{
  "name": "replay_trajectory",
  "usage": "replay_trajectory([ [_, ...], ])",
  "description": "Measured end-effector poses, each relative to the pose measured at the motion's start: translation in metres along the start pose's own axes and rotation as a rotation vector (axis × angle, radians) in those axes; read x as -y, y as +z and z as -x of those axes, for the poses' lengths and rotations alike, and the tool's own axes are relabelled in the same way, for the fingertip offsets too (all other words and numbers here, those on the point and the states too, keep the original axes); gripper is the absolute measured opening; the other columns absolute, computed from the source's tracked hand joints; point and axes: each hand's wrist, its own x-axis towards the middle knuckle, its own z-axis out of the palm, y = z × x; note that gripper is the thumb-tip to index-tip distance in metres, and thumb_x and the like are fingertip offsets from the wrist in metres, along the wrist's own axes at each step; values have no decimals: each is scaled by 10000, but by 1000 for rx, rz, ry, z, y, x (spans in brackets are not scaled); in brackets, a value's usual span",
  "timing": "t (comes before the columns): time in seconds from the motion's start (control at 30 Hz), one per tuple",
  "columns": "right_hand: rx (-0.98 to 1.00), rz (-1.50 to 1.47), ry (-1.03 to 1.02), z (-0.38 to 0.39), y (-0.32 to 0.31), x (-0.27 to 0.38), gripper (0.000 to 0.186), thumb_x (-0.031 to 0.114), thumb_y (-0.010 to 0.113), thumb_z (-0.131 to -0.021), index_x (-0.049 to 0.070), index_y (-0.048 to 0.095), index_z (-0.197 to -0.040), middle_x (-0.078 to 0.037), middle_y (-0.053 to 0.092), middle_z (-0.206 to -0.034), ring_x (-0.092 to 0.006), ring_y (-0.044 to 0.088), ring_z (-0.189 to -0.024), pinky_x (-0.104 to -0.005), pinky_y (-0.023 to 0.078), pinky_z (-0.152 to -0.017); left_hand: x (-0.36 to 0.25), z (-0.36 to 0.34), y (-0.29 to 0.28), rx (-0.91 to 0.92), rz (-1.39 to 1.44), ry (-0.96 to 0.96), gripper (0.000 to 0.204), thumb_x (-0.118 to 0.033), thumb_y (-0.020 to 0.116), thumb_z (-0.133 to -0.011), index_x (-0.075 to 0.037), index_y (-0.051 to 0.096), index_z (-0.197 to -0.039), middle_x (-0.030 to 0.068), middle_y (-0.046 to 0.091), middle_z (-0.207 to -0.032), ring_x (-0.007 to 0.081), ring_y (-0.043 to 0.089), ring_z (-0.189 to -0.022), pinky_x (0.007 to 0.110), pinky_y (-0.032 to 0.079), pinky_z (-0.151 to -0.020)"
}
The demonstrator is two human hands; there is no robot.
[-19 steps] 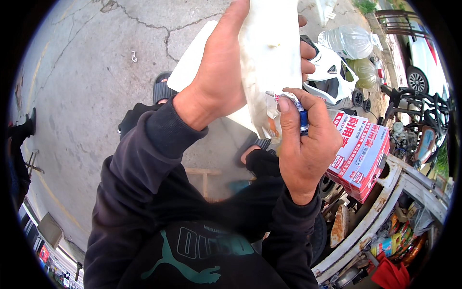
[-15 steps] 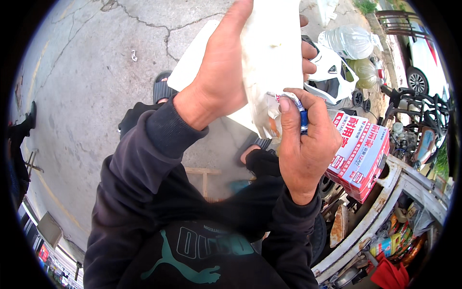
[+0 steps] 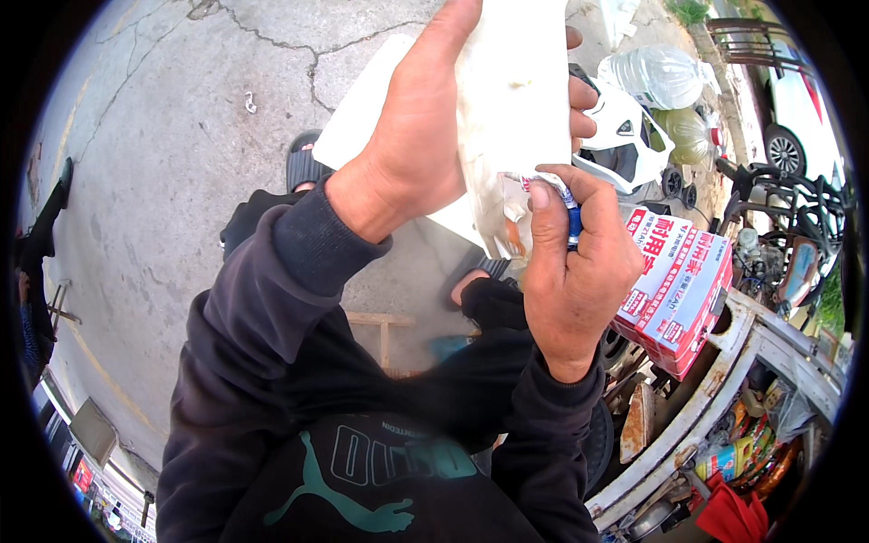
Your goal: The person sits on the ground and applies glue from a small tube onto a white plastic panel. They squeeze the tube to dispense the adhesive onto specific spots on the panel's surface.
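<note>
1. Head view: a seated person's left hand (image 3: 425,154) clamps a white plastic bag (image 3: 511,100) upright at chest height.
2. Just below, the right hand (image 3: 579,271) pinches a small blue-and-white object (image 3: 568,213) against the bag's lower edge; the bag appears unopened, though that is hard to tell.
3. Right: a red-and-white carton (image 3: 679,290) sits on a cart rail (image 3: 724,398); clear bottles (image 3: 656,77) lie beyond.

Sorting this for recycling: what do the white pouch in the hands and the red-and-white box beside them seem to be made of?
The white pouch, gripped by the left hand and pinched low by the right hand, looks like thin, soft plastic film: slightly glossy and creased, though coated paper is possible. The red-and-white box seems to be printed cardboard: flat panels, sharp folded edges, matte finish.
</note>
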Motion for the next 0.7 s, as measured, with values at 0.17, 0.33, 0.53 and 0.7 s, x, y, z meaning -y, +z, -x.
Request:
replay_trajectory([
  [0.17, 2, 5, -18, 0, -1, -2, 164, 38, 746, -885, 16, 665, -1025, -175, 694, -861, -375, 697, -730, -420, 539, -637, 1, 0, 3, 18, 87, -18, 811, -670, 252, -1062, 23, 469, -1422, 225, 694, -1062, 321, 730, -951, 445, 612, -880],
  [0.33, 5, 12, -21, 0, 0, -3, 164, 27, 742, -879, 17, 662, -1022, -170, 691, -860, -377, 690, -729, -427, 533, -632, -3, 5, 34, -242, -119, -23, 806, -673, 262, -1059, 20, 477, -1409, 223, 692, -1059, 320, 729, -952, 443, 610, -877],
  [0.53, 16, 16, -42, 1, -1, -5, 168, 17, 741, -872, 17, 660, -1019, -167, 691, -869, -376, 688, -735, -430, 530, -627, -3, 5, 27, -147, -55, -13, 797, -669, 267, -1060, 17, 481, -1405, 224, 693, -1062, 324, 727, -957, 449, 602, -885],
  [0.7, 28, 23, -38, 1, -2, -5, 178, 26, 746, -872, 20, 657, -1026, -168, 693, -875, -377, 690, -740, -428, 531, -627, -3, 0, 9, 16, 94, -20, 804, -666, 272, -1061, 27, 471, -1415, 227, 693, -1065, 331, 724, -970, 459, 594, -902],
])
